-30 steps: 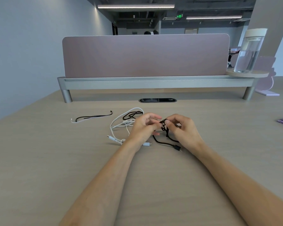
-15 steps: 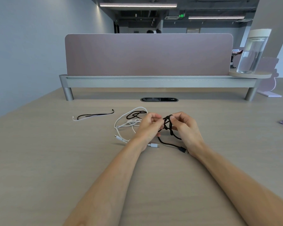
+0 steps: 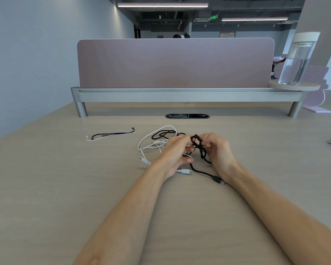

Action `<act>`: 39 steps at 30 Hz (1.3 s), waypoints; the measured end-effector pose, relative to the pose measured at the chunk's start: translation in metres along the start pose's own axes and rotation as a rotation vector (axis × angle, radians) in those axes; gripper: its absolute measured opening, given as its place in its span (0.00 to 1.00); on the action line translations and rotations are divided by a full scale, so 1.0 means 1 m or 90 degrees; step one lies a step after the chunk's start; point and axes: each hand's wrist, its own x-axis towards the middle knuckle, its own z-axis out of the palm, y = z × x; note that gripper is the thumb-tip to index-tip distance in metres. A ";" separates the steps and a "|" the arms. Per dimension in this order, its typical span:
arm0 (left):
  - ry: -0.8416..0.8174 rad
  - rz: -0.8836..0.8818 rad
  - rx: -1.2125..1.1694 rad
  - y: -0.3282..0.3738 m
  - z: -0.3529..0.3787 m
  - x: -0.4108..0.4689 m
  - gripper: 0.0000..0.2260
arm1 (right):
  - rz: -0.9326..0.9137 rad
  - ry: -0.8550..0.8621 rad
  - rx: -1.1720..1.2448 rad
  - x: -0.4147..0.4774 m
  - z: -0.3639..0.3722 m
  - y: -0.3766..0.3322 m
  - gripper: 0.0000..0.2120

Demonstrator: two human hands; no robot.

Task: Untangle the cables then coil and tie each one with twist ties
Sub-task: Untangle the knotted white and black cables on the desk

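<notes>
My hands are close together just above the desk (image 3: 65, 188), each pinching the same knotted clump of the black cable (image 3: 197, 143). My left hand (image 3: 177, 153) grips the clump from nine o'clock and my right hand (image 3: 219, 153) from three. That way I can hold the knot up in front of me and read which loop passes through which.

The cable's free end trails down to five o'clock, and its black plug (image 3: 219, 181) lies flat on the desk. I judge that this slack end is what I will feed back through the loops.

The white cable (image 3: 151, 145) lies in a loose heap at ten o'clock of my left hand. Some black strand crosses it on the far side, so the two are not yet separated. A white plug (image 3: 184, 171) rests just below my left palm.

The twist ties (image 3: 111, 134), thin dark and white strands, lie well apart at ten o'clock, clear of the tangle until coiling starts.
</notes>
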 end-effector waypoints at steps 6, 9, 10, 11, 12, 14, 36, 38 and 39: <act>-0.084 -0.005 0.040 0.002 -0.001 -0.005 0.04 | -0.033 0.036 -0.096 0.002 -0.005 0.001 0.08; -0.046 0.008 0.128 0.001 0.000 -0.006 0.09 | -0.037 0.034 -0.091 0.002 -0.010 0.003 0.10; -0.025 0.018 0.144 0.001 0.001 -0.007 0.09 | -0.036 0.035 -0.093 0.003 -0.011 0.004 0.13; -0.010 0.033 0.146 0.000 0.001 -0.007 0.09 | -0.036 0.036 -0.097 0.004 -0.011 0.004 0.15; 0.002 0.048 0.141 -0.001 0.002 -0.007 0.09 | -0.043 0.037 -0.102 0.004 -0.011 0.004 0.14; 0.032 0.078 0.126 -0.001 0.001 -0.008 0.10 | -0.072 0.028 -0.106 0.003 -0.010 0.003 0.15; 0.053 0.049 0.104 0.002 -0.007 -0.005 0.10 | -0.197 0.042 -0.296 0.002 -0.019 0.009 0.08; 0.064 0.048 0.087 0.001 -0.006 -0.005 0.09 | -0.180 0.036 -0.197 0.001 -0.016 0.004 0.09; 0.066 0.044 0.083 0.001 -0.005 -0.004 0.09 | -0.162 0.036 -0.144 0.001 -0.015 0.002 0.10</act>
